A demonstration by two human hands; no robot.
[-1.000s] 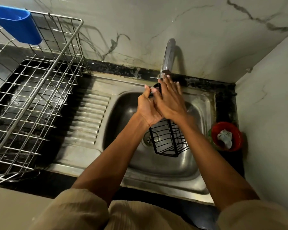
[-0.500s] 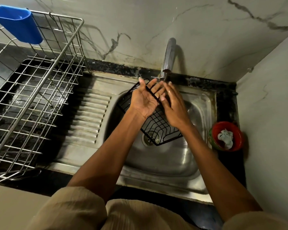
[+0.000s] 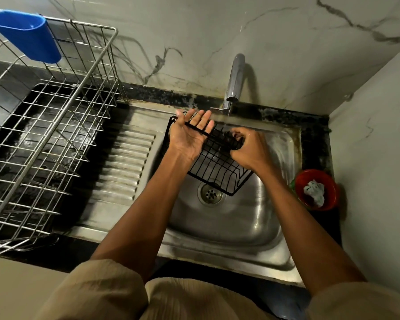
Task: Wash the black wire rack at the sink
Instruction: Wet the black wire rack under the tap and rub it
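Note:
The black wire rack point(image 3: 217, 167) hangs tilted over the steel sink point(image 3: 231, 222), just under the tap point(image 3: 234, 82), which runs water onto it. My left hand point(image 3: 189, 137) lies palm up under the rack's upper left rim, thumb hooked over the wire, fingers spread. My right hand point(image 3: 249, 151) is curled around the wires on the rack's right side. The rack's lower corner points toward the drain point(image 3: 210, 192).
A large steel dish rack point(image 3: 44, 139) with a blue cup holder point(image 3: 26, 35) stands on the left counter. The ribbed drainboard point(image 3: 125, 162) lies between it and the basin. A red bowl point(image 3: 316, 188) holding a crumpled scrap sits right of the sink, by the wall.
The rack has swung from upright to a flatter tilt. My left hand has turned palm up beneath it; my right hand has slid right and closed on the wires.

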